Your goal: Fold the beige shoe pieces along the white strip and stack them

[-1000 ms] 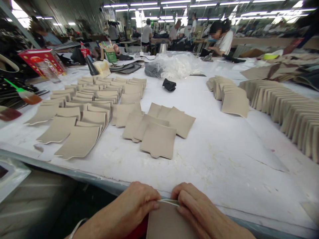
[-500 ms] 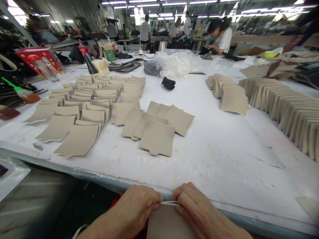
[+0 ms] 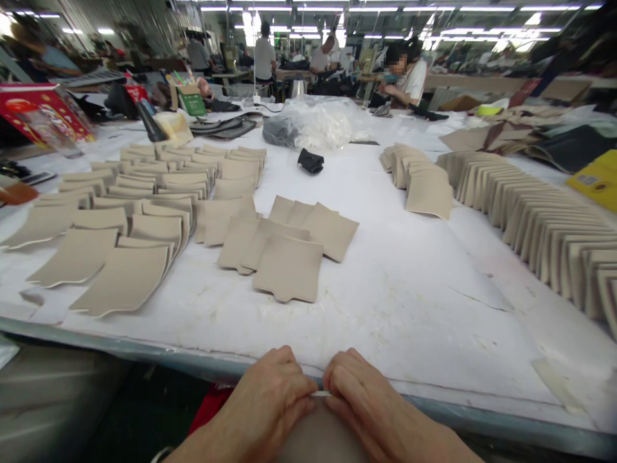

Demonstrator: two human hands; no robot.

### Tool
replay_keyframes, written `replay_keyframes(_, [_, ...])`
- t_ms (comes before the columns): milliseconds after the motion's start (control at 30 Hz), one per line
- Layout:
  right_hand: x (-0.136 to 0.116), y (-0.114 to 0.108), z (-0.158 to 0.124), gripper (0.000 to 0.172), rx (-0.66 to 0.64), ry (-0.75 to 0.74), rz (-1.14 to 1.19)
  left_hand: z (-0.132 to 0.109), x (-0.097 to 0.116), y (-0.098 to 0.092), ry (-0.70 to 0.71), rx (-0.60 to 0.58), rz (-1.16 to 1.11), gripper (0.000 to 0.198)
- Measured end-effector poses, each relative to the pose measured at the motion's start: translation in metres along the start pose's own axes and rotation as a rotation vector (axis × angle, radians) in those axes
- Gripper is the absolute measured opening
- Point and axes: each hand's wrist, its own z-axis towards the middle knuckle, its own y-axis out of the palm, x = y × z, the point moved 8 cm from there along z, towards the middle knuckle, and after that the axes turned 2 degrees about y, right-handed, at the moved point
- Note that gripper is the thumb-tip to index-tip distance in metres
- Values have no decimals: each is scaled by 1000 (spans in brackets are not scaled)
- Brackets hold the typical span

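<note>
Close to the table's front edge, my left hand [image 3: 276,400] and my right hand [image 3: 367,404] both pinch the upper edge of a beige leather-like panel [image 3: 321,437]. The fingertips nearly meet, and a thin pale edge shows between them. The panel's lower part runs out of the picture. Beyond my hands lies a loose group of similar flat beige panels [image 3: 289,267], overlapping on the white table surface [image 3: 385,315]. The nearest of them has a small tab on its front edge.
Rows of overlapping beige panels [image 3: 123,276] cover the left side. A long leaning row of folded panels [image 3: 530,225] and a shorter stack [image 3: 429,193] stand at right. Farther back are a black crumpled piece [image 3: 311,161], a clear plastic bag [image 3: 322,122] and a co-worker [image 3: 409,77].
My hands have come closer together along the panel's edge, hiding more of it. The view has turned slightly right, bringing a yellow object in at the right edge.
</note>
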Motion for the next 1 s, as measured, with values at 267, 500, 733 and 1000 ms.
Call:
replay_keyframes(267, [7,-3,-2,20,124,-12,24,-1,2,4,68,34,7,30])
replay_keyframes(500, [4,-12,-5,23,280,-117,30,4,4,7,34,-38,64,23])
replay_keyframes(733, [0,-8,-7,23,315,-147,-16,9,14,3,113,45,71,26])
replay_keyframes(1000, [25,-10,-11,9,115,140,205,8,2,6,61,35,-62,28])
